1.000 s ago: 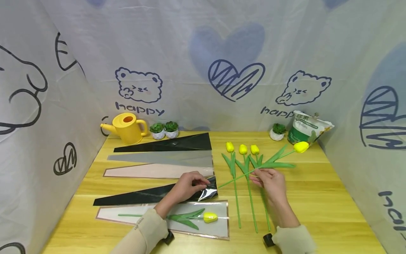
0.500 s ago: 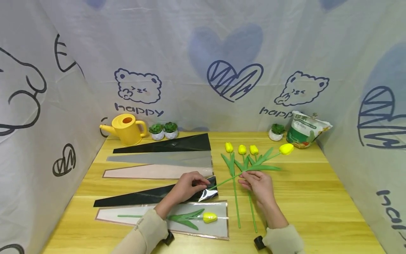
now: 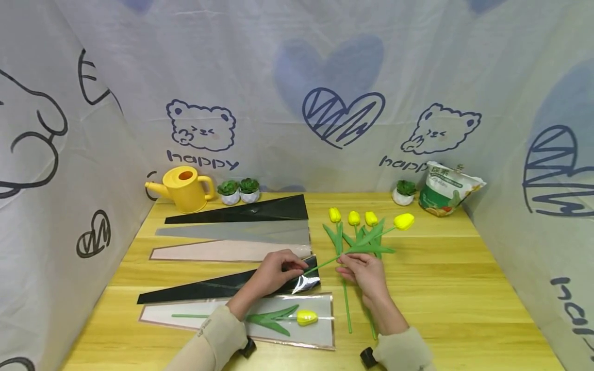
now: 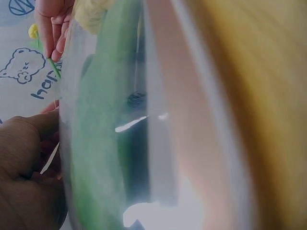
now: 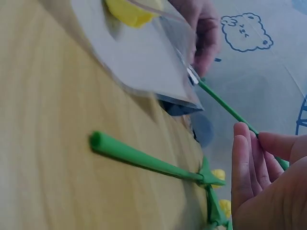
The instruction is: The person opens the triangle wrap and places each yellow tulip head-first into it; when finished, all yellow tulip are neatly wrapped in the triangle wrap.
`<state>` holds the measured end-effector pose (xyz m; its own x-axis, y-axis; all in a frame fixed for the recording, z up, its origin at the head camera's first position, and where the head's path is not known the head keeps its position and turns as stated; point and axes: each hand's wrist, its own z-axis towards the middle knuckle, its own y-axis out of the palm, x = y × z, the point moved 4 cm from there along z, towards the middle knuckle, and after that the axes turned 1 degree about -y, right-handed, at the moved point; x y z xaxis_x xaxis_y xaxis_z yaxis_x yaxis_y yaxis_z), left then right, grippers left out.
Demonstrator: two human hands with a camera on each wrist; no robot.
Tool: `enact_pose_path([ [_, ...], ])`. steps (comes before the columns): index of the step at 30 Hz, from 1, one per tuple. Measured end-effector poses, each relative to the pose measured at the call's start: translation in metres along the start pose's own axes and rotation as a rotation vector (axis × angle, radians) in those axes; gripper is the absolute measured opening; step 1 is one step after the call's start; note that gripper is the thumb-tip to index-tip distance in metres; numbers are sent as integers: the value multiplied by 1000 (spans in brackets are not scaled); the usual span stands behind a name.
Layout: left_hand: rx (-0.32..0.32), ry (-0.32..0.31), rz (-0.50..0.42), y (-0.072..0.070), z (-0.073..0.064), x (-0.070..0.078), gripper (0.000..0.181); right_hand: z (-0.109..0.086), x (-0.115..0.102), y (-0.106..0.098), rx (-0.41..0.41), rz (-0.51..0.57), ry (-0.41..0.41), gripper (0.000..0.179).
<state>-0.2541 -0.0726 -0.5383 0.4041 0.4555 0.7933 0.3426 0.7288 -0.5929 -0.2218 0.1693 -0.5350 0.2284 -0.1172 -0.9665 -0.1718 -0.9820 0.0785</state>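
My right hand (image 3: 366, 275) pinches the green stem of a yellow tulip (image 3: 403, 222) between thumb and fingers. The bloom points right, and the lower stem slants left to the mouth of a black flower sleeve (image 3: 195, 290). My left hand (image 3: 276, 271) pinches the film at that wide mouth, raising its upper layer. In the right wrist view the stem (image 5: 223, 103) runs from my right fingers to the sleeve's edge by my left hand. Nearest me lies a clear-fronted sleeve (image 3: 326, 332) with another tulip (image 3: 306, 317) inside it.
Loose tulips (image 3: 334, 215) lie under and behind my right hand. Further sleeves, black (image 3: 278, 207), grey (image 3: 241, 230) and pink (image 3: 199, 251), lie behind the left hand. A yellow watering can (image 3: 186, 190), small potted succulents (image 3: 249, 189) and a green-white bag (image 3: 443, 190) line the back.
My right hand has moved left with the tulip, bringing the stem's lower end into the black sleeve's mouth. The left hand keeps its place on the film.
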Motion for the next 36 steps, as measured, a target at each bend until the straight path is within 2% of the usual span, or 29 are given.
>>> enact_pose_path([
  [12, -5, -5, 4, 2, 3, 0, 14, -2, 14, 19, -4, 28, 28, 24],
  [22, 2, 23, -1, 3, 4, 5, 13, -1, 19, 34, -18, 17, 35, 23],
  [36, -5, -25, -6, 4, 6, 4, 14, 0, 16, 44, -60, -63, 49, 23],
])
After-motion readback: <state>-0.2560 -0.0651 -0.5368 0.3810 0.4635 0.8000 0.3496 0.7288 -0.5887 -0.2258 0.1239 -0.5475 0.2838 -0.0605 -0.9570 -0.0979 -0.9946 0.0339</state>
